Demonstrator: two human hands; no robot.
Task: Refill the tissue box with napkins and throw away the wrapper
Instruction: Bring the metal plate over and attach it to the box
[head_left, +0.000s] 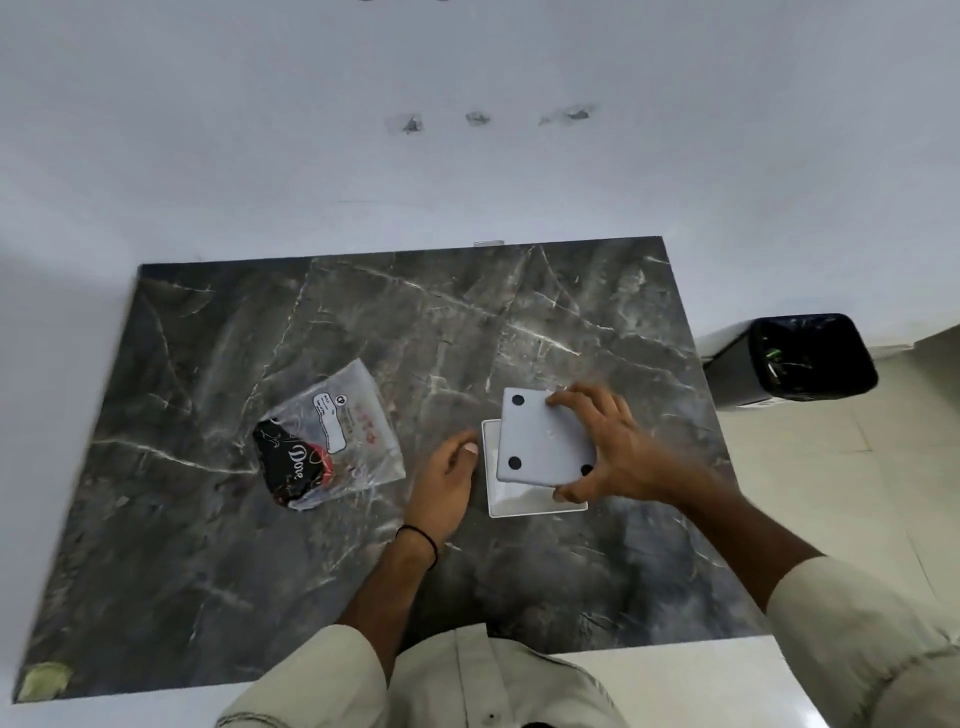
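A white square tissue box (511, 503) lies on the dark marble table (218, 571), right of centre. My right hand (608, 447) grips the box's grey base panel (540, 441), with black round feet at its corners, tilted over the box's opening. My left hand (447, 478) rests just left of the box, thumb near its edge, holding nothing. A crumpled clear plastic wrapper (332, 436) with black and red print lies on the table to the left of my hands. The box's inside is mostly hidden by the panel.
A black bin (800, 358) lined with a dark bag stands on the floor beyond the table's right edge. A white wall runs behind the table. Pale floor tiles show on the right.
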